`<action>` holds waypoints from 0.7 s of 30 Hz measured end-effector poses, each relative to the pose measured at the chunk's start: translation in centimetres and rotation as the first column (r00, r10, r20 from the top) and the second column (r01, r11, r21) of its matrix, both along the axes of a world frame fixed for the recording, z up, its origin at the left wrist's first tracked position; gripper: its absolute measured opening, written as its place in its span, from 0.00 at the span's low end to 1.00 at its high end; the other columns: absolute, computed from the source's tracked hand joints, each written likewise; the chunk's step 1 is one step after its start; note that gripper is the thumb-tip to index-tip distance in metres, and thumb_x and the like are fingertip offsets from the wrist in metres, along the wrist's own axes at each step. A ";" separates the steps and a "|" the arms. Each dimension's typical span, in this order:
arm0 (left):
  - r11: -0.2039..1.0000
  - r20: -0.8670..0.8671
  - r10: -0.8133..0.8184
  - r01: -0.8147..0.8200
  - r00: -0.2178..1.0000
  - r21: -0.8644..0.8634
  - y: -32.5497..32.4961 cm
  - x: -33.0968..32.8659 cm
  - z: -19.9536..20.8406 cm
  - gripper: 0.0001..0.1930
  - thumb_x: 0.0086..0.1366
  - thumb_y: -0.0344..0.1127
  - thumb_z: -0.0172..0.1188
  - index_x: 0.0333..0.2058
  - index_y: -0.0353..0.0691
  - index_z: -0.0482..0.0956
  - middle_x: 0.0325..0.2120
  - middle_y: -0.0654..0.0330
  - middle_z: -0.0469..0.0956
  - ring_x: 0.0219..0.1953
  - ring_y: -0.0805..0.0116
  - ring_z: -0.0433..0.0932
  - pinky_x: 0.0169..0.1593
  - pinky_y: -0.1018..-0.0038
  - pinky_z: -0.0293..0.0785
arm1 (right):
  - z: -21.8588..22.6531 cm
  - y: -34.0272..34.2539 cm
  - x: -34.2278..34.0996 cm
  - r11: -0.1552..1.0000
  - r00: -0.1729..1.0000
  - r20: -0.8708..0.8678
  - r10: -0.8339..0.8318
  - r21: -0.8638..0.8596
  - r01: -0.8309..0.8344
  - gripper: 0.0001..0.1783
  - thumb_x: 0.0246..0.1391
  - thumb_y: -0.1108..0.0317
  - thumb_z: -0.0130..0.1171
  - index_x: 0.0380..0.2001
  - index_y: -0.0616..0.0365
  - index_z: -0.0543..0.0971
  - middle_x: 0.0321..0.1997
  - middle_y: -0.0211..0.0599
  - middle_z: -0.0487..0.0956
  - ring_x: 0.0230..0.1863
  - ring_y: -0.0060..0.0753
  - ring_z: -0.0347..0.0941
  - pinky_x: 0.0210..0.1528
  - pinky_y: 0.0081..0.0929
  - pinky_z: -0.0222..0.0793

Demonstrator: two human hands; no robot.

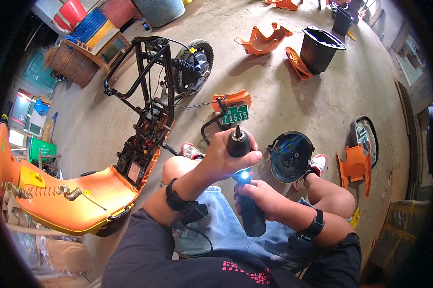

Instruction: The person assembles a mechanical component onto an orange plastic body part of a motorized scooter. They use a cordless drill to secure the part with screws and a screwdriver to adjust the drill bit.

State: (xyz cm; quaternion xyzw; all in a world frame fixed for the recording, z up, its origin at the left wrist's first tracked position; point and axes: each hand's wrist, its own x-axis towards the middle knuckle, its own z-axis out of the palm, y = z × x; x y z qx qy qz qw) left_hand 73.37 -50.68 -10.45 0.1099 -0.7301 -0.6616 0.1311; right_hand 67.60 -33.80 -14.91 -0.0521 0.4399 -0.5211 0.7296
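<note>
A black cordless drill (253, 221) with its work light lit is held in front of my lap, bit upward. My left hand (223, 156) is closed around its chuck end, fingers wrapped. My right hand (262, 198) is closed around the grip lower down. Just beyond my hands, a green number plate (235, 114) is fixed to a black bracket beside an orange panel (231, 99). Between my feet, on the right, a round black bowl-like shell (300, 144) holds several small loose parts, too small to name.
To my left stands a partly stripped scooter with a bare black frame (167, 72), rear wheel (197, 62) and orange bodywork (91, 192). Orange panels (263, 42) and a black bin (322, 53) are on the floor ahead. More orange parts (355, 163) lie at the right.
</note>
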 end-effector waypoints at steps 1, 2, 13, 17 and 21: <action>1.000 -0.004 0.000 0.000 1.000 0.016 0.1 0.0 -0.1 0.11 0.53 0.34 0.69 0.30 0.36 0.75 0.26 0.61 0.79 0.30 0.75 0.76 0.36 0.75 0.73 | 0.0 0.1 0.1 1.000 1.000 0.001 -0.001 0.009 0.001 0.18 0.54 0.55 0.60 0.36 0.60 0.72 0.27 0.36 0.76 0.26 0.28 0.75 0.31 0.28 0.73; 1.000 -0.007 0.001 -0.001 1.000 0.031 0.2 -0.1 -0.3 0.12 0.53 0.34 0.69 0.30 0.36 0.75 0.26 0.61 0.79 0.29 0.75 0.76 0.36 0.75 0.73 | 0.0 0.1 0.1 1.000 1.000 0.002 -0.003 0.018 0.003 0.18 0.54 0.55 0.60 0.36 0.60 0.72 0.27 0.36 0.76 0.26 0.28 0.75 0.31 0.28 0.73; 0.999 -0.062 0.020 -0.018 0.998 0.027 0.4 -0.6 -0.5 0.11 0.55 0.35 0.68 0.30 0.38 0.76 0.26 0.66 0.76 0.29 0.80 0.73 0.34 0.79 0.71 | 0.7 0.2 -0.5 1.000 1.000 -0.030 -0.007 -0.010 0.006 0.19 0.55 0.53 0.60 0.34 0.59 0.72 0.27 0.35 0.75 0.27 0.29 0.75 0.30 0.27 0.72; 1.000 -0.095 -0.004 0.004 0.996 0.001 0.3 -0.7 -0.9 0.11 0.55 0.35 0.68 0.31 0.38 0.76 0.26 0.65 0.76 0.28 0.79 0.73 0.33 0.79 0.71 | 0.5 0.3 -0.5 1.000 1.000 -0.028 -0.008 -0.007 0.008 0.19 0.54 0.53 0.60 0.34 0.60 0.72 0.27 0.36 0.75 0.26 0.29 0.75 0.30 0.27 0.72; 1.000 -0.085 -0.027 0.028 0.996 0.013 0.4 -0.8 -0.7 0.11 0.55 0.35 0.68 0.31 0.38 0.75 0.27 0.65 0.76 0.29 0.80 0.74 0.33 0.79 0.72 | 0.1 0.5 -0.6 0.999 1.000 -0.010 0.013 0.042 -0.013 0.17 0.55 0.57 0.59 0.35 0.61 0.73 0.31 0.35 0.74 0.30 0.32 0.76 0.36 0.31 0.74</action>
